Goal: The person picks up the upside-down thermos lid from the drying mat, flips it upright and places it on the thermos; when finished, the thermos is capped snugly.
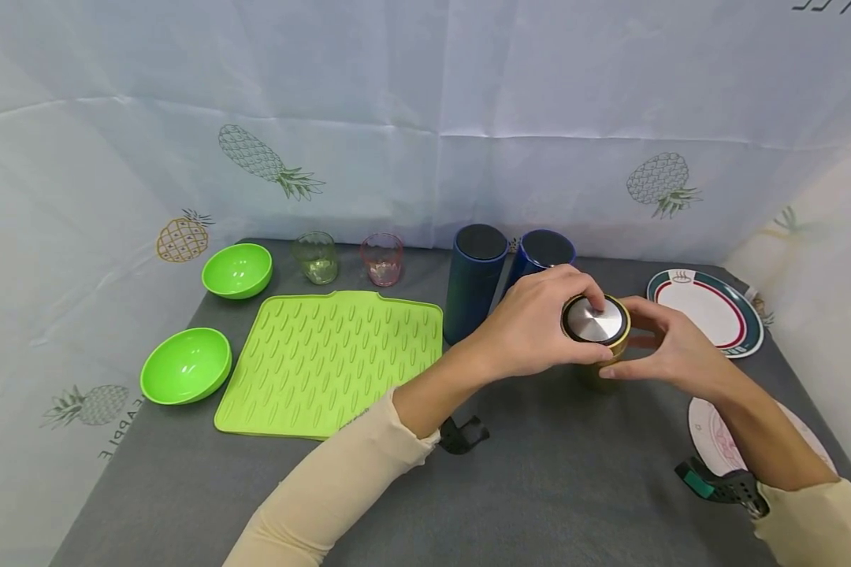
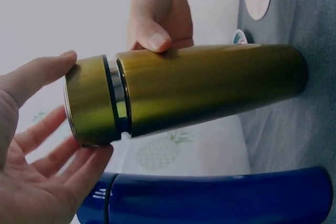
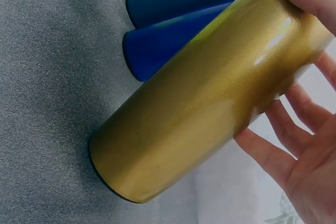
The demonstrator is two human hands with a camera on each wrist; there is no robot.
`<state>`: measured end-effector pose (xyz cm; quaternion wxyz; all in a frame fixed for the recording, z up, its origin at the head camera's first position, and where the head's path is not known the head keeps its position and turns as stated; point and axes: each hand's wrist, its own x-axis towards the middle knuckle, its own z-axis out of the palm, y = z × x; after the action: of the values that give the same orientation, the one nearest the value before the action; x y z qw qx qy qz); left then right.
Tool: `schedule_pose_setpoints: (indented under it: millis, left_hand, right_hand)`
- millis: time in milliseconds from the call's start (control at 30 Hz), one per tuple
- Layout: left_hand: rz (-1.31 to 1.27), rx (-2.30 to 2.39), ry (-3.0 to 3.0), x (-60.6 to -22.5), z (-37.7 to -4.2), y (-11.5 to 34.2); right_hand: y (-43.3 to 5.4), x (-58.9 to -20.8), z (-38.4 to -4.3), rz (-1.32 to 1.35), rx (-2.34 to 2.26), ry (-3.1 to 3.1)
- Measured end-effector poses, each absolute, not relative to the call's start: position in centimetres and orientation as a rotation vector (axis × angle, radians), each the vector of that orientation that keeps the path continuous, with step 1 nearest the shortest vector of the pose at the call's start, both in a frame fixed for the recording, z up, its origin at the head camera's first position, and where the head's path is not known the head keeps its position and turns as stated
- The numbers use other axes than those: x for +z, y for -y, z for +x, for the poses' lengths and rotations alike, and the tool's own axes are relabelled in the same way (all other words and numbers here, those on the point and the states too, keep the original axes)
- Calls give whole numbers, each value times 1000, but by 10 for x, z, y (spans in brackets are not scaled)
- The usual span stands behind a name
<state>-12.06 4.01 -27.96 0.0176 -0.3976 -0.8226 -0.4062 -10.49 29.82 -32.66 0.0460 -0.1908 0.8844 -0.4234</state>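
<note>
A gold thermos (image 2: 210, 85) stands upright on the grey table, and both hands are on it. My left hand (image 1: 542, 327) grips the round lid (image 2: 93, 100) from above, thumb and fingers spread about its rim. Between lid and body a narrow gap shows the metal neck (image 2: 119, 95) in the left wrist view. My right hand (image 1: 670, 354) holds the upper part of the body from the right side, thumb on one face and fingers curled on the other. The lid's top (image 1: 597, 319) is brushed silver with a black ring.
A dark teal thermos (image 1: 473, 291) and a blue thermos (image 1: 548, 250) stand just left of the hands. A green mat (image 1: 333, 362), two green bowls (image 1: 237, 272) and two small glasses (image 1: 383, 260) lie farther left. To the right are a green-rimmed plate (image 1: 709, 311) and a pink-patterned plate (image 1: 709, 441).
</note>
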Motion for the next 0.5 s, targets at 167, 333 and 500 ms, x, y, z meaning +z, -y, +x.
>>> schedule_pose_setpoints:
  millis: [167,333,500]
  left_hand:
    - [-1353,-1304,2514,-278,-123,-36]
    - [-1383,-1234,2546,-277,-125,-32]
    - [-1379,-1211,2568,-276,-124,-29]
  right_hand:
    - [-297,-326,-104,-574,-1290,-2709]
    - [-293,-325,-104,-579,-1286,-2707]
    - [-290,-325,-104,-597,-1280,-2713]
